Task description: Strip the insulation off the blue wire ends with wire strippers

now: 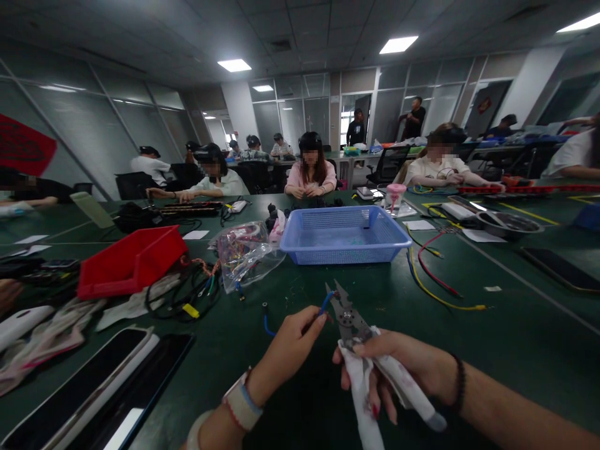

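The cable (324,304) is blue, the pliers (347,317) are grey with white handles (360,382), the worktop (515,340) is dark green.

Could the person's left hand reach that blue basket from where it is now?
Probably yes: the blue basket sits just ahead of the left hand, with nothing bulky between them. The hand is holding a blue wire at the pliers, though, so it may need freeing first.

Left hand (299,334) pinched, right hand (405,355) curled
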The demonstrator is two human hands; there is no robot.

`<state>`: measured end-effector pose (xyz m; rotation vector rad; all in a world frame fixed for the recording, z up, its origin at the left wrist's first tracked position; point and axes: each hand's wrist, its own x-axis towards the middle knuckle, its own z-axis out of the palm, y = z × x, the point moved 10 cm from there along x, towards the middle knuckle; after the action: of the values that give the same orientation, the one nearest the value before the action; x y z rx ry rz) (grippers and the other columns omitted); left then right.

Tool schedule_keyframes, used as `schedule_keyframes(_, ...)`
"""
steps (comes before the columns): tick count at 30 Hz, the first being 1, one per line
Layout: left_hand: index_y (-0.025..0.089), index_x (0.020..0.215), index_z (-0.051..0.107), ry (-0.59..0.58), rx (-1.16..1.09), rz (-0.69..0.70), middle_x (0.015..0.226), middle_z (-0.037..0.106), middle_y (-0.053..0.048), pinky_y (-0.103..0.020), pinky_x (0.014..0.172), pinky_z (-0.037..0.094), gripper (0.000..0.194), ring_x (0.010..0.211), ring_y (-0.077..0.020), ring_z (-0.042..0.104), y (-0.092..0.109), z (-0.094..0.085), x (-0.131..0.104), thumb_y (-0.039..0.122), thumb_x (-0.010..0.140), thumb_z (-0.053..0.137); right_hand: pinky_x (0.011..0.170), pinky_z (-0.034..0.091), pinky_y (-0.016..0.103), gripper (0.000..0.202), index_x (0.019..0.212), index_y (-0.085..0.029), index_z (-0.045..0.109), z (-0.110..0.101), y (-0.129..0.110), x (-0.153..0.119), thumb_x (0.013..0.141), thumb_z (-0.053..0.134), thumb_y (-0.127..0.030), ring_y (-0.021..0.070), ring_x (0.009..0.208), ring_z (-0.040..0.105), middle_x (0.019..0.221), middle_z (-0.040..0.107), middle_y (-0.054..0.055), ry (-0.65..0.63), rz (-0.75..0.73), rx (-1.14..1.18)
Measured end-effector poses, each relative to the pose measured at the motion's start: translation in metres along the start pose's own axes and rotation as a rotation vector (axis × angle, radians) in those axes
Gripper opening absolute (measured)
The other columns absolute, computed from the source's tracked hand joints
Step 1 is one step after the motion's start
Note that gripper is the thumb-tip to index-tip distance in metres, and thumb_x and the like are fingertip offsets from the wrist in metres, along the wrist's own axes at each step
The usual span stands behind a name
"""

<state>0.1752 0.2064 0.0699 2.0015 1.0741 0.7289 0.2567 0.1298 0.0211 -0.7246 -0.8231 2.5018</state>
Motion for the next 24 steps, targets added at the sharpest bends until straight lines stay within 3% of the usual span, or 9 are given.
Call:
schedule_keyframes(3,0.017,0.079,0.058,0.035,0.042,-0.018,0.073,0.058,0.000,-0.023,0.063,0.038,0.034,0.068,-0.0141,0.052,-0.003,-0.002,-0.001,0.040,0.095,0.038,0.053,0.058,0.030,0.041,0.117,-0.010,0.055,-0.003,0.000,0.001,0.084,0.055,-0.033,0.0228,0.074,0.071,0.099,0.069,0.014,-0.029,-0.009,0.031)
schedule_keyframes(6,0.017,0.076,0.054,0.088,0.066,-0.042,0.070,0.056,0.001,-0.023,0.062,0.037,0.031,0.066,-0.0136,0.052,-0.006,-0.008,-0.001,0.037,0.095,0.039,0.054,0.057,0.029,0.041,0.121,-0.010,0.054,-0.009,0.009,0.003,0.086,0.051,-0.032,0.0225,0.079,0.070,0.105,0.067,0.016,-0.019,0.005,0.050)
schedule_keyframes(11,0.017,0.084,0.060,0.160,0.048,-0.051,0.075,0.060,0.000,-0.024,0.067,0.039,0.031,0.071,-0.0151,0.055,-0.009,-0.020,0.000,0.035,0.096,0.037,0.054,0.056,0.028,0.042,0.117,-0.008,0.056,-0.019,0.014,-0.005,0.086,0.049,-0.037,0.0214,0.076,0.070,0.103,0.067,0.017,0.088,0.041,-0.004)
schedule_keyframes(16,0.019,0.088,0.063,0.147,0.084,-0.069,0.076,0.062,-0.001,-0.025,0.067,0.040,0.032,0.072,-0.0158,0.058,-0.014,-0.020,0.001,0.038,0.095,0.039,0.053,0.054,0.028,0.045,0.113,-0.013,0.053,-0.030,-0.031,-0.031,0.080,0.062,-0.042,0.0199,0.066,0.070,0.098,0.067,0.012,0.319,-0.119,-0.296)
schedule_keyframes(19,0.020,0.090,0.064,0.126,0.099,-0.088,0.077,0.063,-0.001,-0.025,0.067,0.040,0.032,0.071,-0.0158,0.058,-0.017,-0.016,0.001,0.038,0.095,0.038,0.052,0.053,0.026,0.050,0.111,-0.013,0.053,-0.043,-0.057,-0.042,0.078,0.063,-0.050,0.0170,0.059,0.068,0.085,0.067,0.007,0.501,-0.240,-0.518)
schedule_keyframes(24,0.020,0.094,0.064,0.098,0.055,-0.098,0.079,0.064,-0.001,-0.025,0.068,0.042,0.031,0.072,-0.0161,0.058,-0.019,-0.008,0.000,0.038,0.095,0.039,0.046,0.050,0.025,0.051,0.106,-0.013,0.055,-0.060,-0.066,-0.041,0.078,0.060,-0.056,0.0113,0.049,0.062,0.091,0.067,0.007,0.590,-0.375,-0.596)
